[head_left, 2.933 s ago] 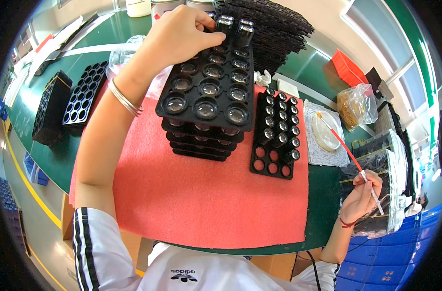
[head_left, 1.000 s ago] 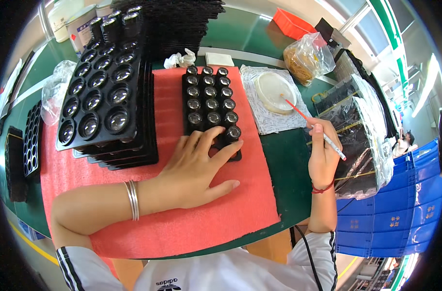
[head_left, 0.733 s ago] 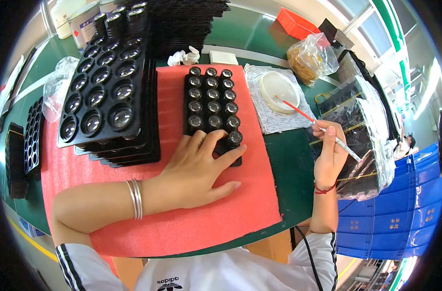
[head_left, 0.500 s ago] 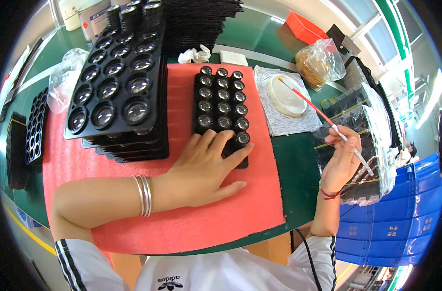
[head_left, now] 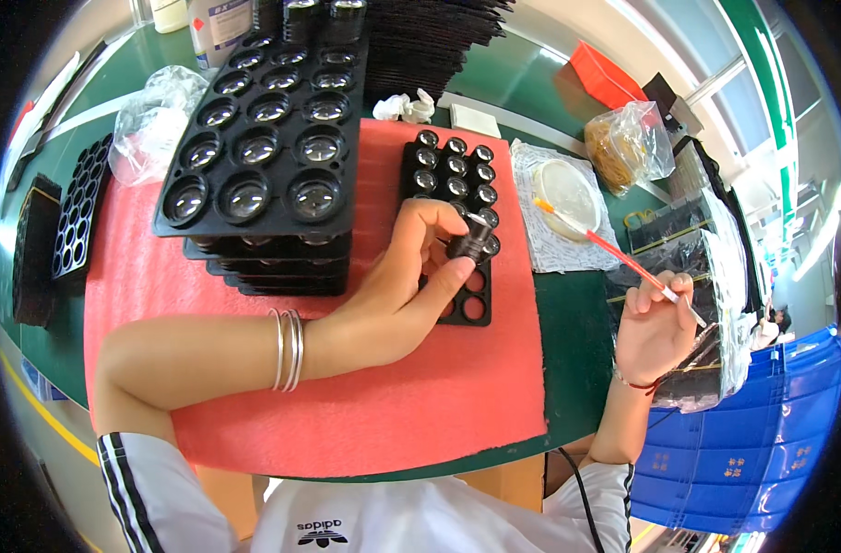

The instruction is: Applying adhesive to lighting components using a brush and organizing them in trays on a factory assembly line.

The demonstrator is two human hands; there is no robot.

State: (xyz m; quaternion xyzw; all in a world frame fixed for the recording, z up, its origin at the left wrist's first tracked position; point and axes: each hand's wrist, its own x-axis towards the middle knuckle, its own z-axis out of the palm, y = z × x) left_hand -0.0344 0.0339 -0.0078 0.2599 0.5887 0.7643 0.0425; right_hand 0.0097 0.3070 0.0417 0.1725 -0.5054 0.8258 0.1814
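Note:
My left hand (head_left: 407, 276) pinches a small black lens barrel (head_left: 473, 238) between thumb and fingers, tilted above the holder. Below it, a narrow black holder tray (head_left: 477, 320) carries rows of similar glass-topped barrels (head_left: 456, 166), and bare holes show at its near end. In my right hand (head_left: 658, 323) is a thin paintbrush (head_left: 628, 263) with a red and white handle, its orange-yellow tip pointing toward a shallow round dish (head_left: 568, 198). That dish stands on a folded printed cloth (head_left: 532, 241) right of the holder.
A tall stack of black trays with large lenses (head_left: 256, 147) stands left on the pink foam mat (head_left: 365, 433). A plastic bag of rubber bands (head_left: 623, 152) and a red bin (head_left: 605, 74) lie at the far right. Wrapped black trays (head_left: 692, 276) sit beside my right hand.
My left hand has lifted a lens barrel from the holder's near end. The brush has shifted slightly right and down with my right hand. The whole view has shifted a little.

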